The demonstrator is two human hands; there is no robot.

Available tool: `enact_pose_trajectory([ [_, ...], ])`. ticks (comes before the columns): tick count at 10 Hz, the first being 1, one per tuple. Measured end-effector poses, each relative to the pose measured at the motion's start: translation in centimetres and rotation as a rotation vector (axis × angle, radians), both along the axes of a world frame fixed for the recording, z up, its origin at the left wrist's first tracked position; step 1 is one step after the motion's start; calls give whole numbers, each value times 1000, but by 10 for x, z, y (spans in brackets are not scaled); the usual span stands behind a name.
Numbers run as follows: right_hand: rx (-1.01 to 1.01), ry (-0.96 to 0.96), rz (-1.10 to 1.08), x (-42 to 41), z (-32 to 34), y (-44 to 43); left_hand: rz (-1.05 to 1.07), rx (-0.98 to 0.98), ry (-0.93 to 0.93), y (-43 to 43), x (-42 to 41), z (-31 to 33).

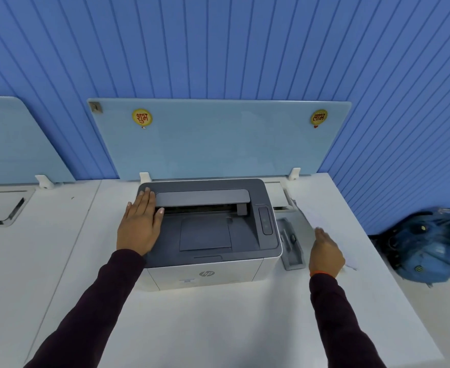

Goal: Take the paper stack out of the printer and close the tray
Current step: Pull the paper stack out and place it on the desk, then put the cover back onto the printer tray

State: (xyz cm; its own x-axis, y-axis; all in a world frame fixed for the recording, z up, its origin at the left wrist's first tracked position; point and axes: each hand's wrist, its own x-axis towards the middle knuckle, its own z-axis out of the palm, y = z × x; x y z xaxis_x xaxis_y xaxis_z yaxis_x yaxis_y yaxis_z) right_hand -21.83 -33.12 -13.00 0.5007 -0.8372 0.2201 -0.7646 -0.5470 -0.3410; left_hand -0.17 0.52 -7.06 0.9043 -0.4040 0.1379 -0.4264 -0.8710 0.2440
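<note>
A grey-topped white printer (218,274) stands in the middle of the white desk (218,328). Its front face with the logo is flush, and no paper shows in it. My left hand (138,224) lies flat on the printer's top left corner, fingers together, holding nothing. To the right of the printer my right hand (324,251) is on a blurred white paper stack (308,216), which lies low over the desk. The fingers are stretched along the top of the stack and the thumb is hidden.
A loose grey plastic tray piece (291,244) lies between the printer and my right hand. A blue backpack (431,248) sits past the desk's right edge. A pale blue glass partition (218,139) stands behind the printer. Cable flaps (0,208) are set into the desk.
</note>
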Motion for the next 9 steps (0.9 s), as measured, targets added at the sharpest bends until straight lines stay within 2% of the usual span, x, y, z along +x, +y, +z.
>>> enact_pose_trajectory([
  [3, 170, 155, -46, 11, -19, 15, -3, -7, -6, 0, -1, 2],
  [5, 167, 101, -56, 11, -23, 11, -7, -7, -3, 0, -1, 2],
  [9, 200, 116, -36, 8, -19, 9, 0, -10, 5, 0, -2, 3],
])
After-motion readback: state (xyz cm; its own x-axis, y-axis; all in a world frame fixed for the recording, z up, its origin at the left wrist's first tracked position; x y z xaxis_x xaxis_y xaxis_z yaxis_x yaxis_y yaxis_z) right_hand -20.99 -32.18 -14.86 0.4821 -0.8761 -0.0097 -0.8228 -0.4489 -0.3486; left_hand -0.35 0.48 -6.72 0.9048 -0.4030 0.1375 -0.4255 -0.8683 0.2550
